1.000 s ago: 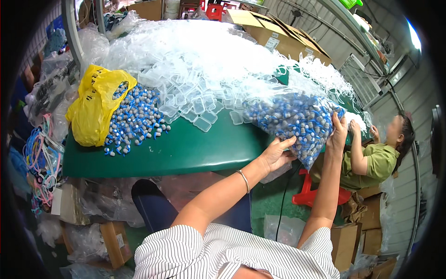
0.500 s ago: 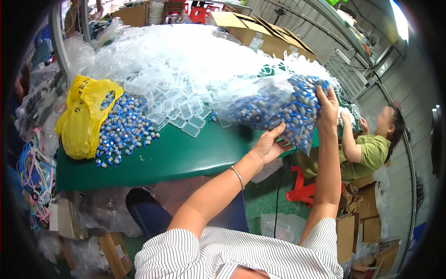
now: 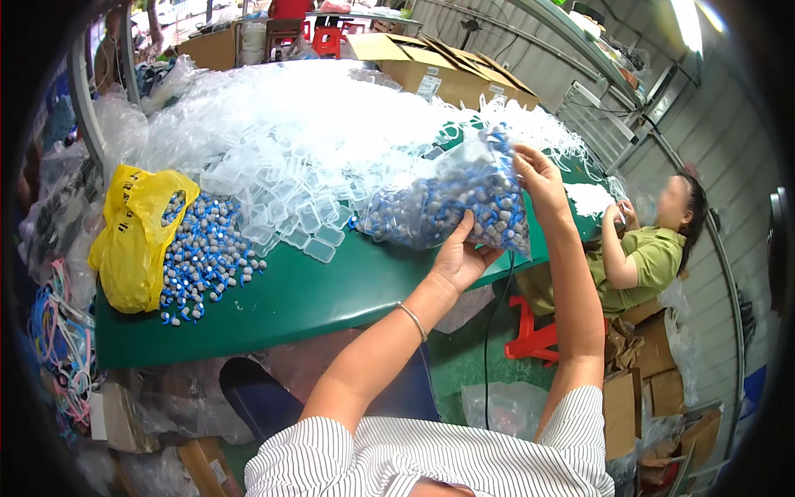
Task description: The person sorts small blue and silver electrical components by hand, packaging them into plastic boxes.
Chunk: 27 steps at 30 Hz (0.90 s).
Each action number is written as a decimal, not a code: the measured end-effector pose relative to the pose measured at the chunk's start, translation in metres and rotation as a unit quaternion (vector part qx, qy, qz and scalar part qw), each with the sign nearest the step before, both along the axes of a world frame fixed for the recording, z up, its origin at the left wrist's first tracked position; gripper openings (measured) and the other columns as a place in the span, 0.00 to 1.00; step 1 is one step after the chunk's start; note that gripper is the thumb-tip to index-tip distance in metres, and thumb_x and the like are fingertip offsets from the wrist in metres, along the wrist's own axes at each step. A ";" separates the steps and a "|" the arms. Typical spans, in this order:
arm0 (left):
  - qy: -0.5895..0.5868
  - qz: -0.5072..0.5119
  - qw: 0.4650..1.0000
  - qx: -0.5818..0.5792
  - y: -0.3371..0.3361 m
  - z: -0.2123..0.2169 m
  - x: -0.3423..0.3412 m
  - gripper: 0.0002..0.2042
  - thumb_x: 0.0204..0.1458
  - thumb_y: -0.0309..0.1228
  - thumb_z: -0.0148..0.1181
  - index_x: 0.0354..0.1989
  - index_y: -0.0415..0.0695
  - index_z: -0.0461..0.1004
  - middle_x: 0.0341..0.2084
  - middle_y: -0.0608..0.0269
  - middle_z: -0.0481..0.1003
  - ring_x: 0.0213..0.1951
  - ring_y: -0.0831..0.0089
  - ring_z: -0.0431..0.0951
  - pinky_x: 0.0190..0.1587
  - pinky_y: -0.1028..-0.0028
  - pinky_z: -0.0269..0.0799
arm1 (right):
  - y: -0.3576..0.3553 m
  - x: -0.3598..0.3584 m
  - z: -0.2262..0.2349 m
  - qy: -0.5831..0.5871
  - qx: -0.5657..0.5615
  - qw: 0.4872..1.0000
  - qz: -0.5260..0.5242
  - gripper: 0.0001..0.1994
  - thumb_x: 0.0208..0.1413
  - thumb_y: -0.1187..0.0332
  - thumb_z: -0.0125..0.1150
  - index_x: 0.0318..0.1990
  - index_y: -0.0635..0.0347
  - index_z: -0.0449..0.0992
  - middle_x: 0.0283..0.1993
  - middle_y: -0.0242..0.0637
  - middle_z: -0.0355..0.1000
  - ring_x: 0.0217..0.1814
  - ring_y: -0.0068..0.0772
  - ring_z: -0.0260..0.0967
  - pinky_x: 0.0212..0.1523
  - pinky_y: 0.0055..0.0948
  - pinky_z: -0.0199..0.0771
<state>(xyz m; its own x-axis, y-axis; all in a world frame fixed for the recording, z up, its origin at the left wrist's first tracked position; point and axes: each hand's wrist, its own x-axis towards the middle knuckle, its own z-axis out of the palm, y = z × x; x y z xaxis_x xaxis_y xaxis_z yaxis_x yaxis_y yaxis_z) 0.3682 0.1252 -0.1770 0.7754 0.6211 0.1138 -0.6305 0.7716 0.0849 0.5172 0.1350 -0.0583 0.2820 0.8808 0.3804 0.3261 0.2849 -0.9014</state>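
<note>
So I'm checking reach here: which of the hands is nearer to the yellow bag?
Left. The left hand supports the underside of the clear bag of blue caps, on the side toward the yellow bag. The right hand grips that bag's far upper end, farther away.

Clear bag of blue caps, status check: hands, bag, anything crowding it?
Left hand under the bag of blue caps, right hand gripping its top edge. Bag lifted over green table. Clear plastic cases heaped alongside.

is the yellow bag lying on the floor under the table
No, the yellow bag lies on the green table at its left end, with small blue and grey pieces spilled out beside it.
</note>
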 end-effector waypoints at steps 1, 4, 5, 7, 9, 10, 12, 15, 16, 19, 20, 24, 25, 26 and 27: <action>0.000 0.000 1.000 0.001 0.000 -0.001 0.001 0.26 0.50 0.47 0.66 0.54 0.50 0.66 0.51 0.62 0.69 0.52 0.64 0.69 0.56 0.60 0.67 | 0.002 0.000 0.000 -0.027 -0.021 0.999 0.009 0.16 0.59 0.67 0.59 0.52 0.65 0.72 0.47 0.35 0.71 0.44 0.19 0.68 0.45 0.20 0.69; -0.008 -0.001 1.000 -0.009 0.000 -0.002 0.004 0.26 0.50 0.46 0.66 0.53 0.50 0.67 0.49 0.62 0.69 0.51 0.63 0.69 0.56 0.60 0.67 | 0.007 -0.006 -0.001 -0.075 -0.057 0.995 0.019 0.12 0.56 0.64 0.63 0.42 0.64 0.78 0.36 0.31 0.75 0.39 0.18 0.68 0.42 0.20 0.68; -0.008 0.001 1.000 -0.011 0.001 -0.002 0.005 0.26 0.50 0.46 0.66 0.53 0.49 0.67 0.48 0.62 0.69 0.51 0.63 0.69 0.56 0.60 0.67 | 0.007 -0.009 0.001 -0.075 -0.057 0.995 0.020 0.12 0.56 0.64 0.63 0.42 0.64 0.78 0.36 0.31 0.75 0.39 0.18 0.68 0.42 0.20 0.68; -0.008 0.003 1.000 -0.014 0.001 -0.002 0.006 0.26 0.50 0.46 0.66 0.53 0.49 0.67 0.47 0.63 0.69 0.51 0.63 0.69 0.57 0.60 0.67 | 0.008 -0.013 0.008 -0.246 -0.109 0.958 -0.100 0.18 0.54 0.57 0.64 0.41 0.66 0.77 0.36 0.33 0.74 0.39 0.21 0.68 0.42 0.22 0.68; -0.010 0.010 1.000 -0.028 0.003 -0.002 0.002 0.26 0.50 0.47 0.65 0.54 0.49 0.66 0.48 0.63 0.68 0.52 0.62 0.68 0.57 0.61 0.67 | -0.003 -0.024 0.018 -0.277 -0.112 0.948 -0.112 0.23 0.53 0.52 0.64 0.41 0.68 0.76 0.34 0.35 0.74 0.37 0.23 0.68 0.39 0.23 0.69; -0.010 0.013 0.999 -0.029 0.004 -0.004 0.001 0.26 0.50 0.47 0.65 0.54 0.49 0.66 0.48 0.63 0.68 0.52 0.62 0.68 0.57 0.61 0.67 | -0.006 -0.024 0.021 -0.314 -0.158 0.930 -0.111 0.23 0.53 0.51 0.63 0.41 0.68 0.76 0.31 0.34 0.73 0.35 0.23 0.68 0.36 0.23 0.69; -0.008 0.008 0.999 -0.030 0.004 -0.006 0.004 0.28 0.52 0.49 0.61 0.58 0.50 0.63 0.52 0.61 0.68 0.53 0.63 0.67 0.56 0.62 0.67 | -0.008 -0.013 0.022 -0.317 -0.222 0.919 -0.072 0.19 0.54 0.55 0.62 0.37 0.65 0.77 0.25 0.29 0.69 0.25 0.20 0.64 0.27 0.22 0.67; -0.009 0.013 1.000 -0.026 0.001 -0.009 0.005 0.27 0.53 0.49 0.60 0.58 0.50 0.63 0.53 0.61 0.67 0.54 0.63 0.67 0.56 0.64 0.68 | -0.005 -0.009 0.011 -0.244 -0.205 0.948 -0.019 0.14 0.55 0.59 0.61 0.32 0.63 0.76 0.24 0.24 0.66 0.23 0.17 0.61 0.24 0.20 0.63; -0.008 0.006 1.000 -0.023 0.000 -0.010 0.004 0.27 0.54 0.49 0.59 0.58 0.50 0.63 0.53 0.61 0.67 0.54 0.64 0.68 0.56 0.63 0.69 | -0.006 -0.011 0.010 -0.232 -0.206 0.951 -0.011 0.10 0.56 0.63 0.60 0.31 0.62 0.75 0.23 0.22 0.66 0.23 0.15 0.60 0.24 0.20 0.61; -0.007 0.005 0.999 -0.038 -0.001 -0.005 0.003 0.28 0.54 0.50 0.58 0.58 0.50 0.62 0.53 0.61 0.67 0.53 0.64 0.68 0.56 0.62 0.69 | -0.003 -0.012 0.000 -0.227 -0.138 0.964 -0.011 0.10 0.56 0.64 0.60 0.31 0.62 0.75 0.22 0.22 0.65 0.22 0.15 0.60 0.23 0.19 0.60; -0.014 0.008 0.999 -0.037 -0.001 -0.002 0.002 0.28 0.54 0.51 0.57 0.58 0.48 0.62 0.52 0.60 0.68 0.53 0.61 0.68 0.56 0.60 0.70 | 0.001 -0.010 -0.004 -0.215 -0.115 0.969 -0.036 0.09 0.58 0.66 0.58 0.31 0.62 0.74 0.21 0.23 0.65 0.21 0.14 0.58 0.23 0.18 0.59; 0.013 0.012 0.998 -0.062 -0.004 0.014 -0.004 0.28 0.55 0.51 0.56 0.57 0.46 0.62 0.50 0.57 0.68 0.54 0.57 0.68 0.55 0.59 0.70 | 0.011 -0.008 0.024 -0.155 -0.019 0.985 -0.071 0.09 0.62 0.68 0.54 0.30 0.61 0.73 0.20 0.23 0.63 0.20 0.15 0.57 0.23 0.18 0.59; -0.006 0.007 0.999 -0.035 -0.004 0.017 -0.004 0.28 0.55 0.52 0.56 0.56 0.46 0.62 0.49 0.55 0.68 0.54 0.55 0.69 0.54 0.58 0.71 | 0.017 -0.002 0.030 -0.158 -0.004 0.984 -0.087 0.09 0.61 0.67 0.55 0.31 0.62 0.74 0.21 0.24 0.64 0.20 0.15 0.58 0.23 0.19 0.59; -0.022 0.008 1.000 -0.009 -0.001 0.019 -0.007 0.29 0.54 0.53 0.56 0.56 0.45 0.62 0.48 0.53 0.68 0.53 0.52 0.70 0.54 0.58 0.71 | 0.019 -0.016 0.039 -0.177 0.014 0.979 -0.104 0.10 0.61 0.66 0.55 0.32 0.63 0.74 0.21 0.24 0.65 0.21 0.16 0.59 0.23 0.20 0.60; -0.023 0.005 1.000 -0.007 -0.001 0.026 -0.007 0.29 0.54 0.53 0.56 0.56 0.45 0.62 0.48 0.53 0.68 0.53 0.52 0.70 0.54 0.58 0.71 | 0.015 -0.030 0.050 -0.199 0.031 0.971 -0.127 0.10 0.60 0.65 0.56 0.33 0.63 0.75 0.22 0.24 0.66 0.21 0.16 0.59 0.24 0.21 0.60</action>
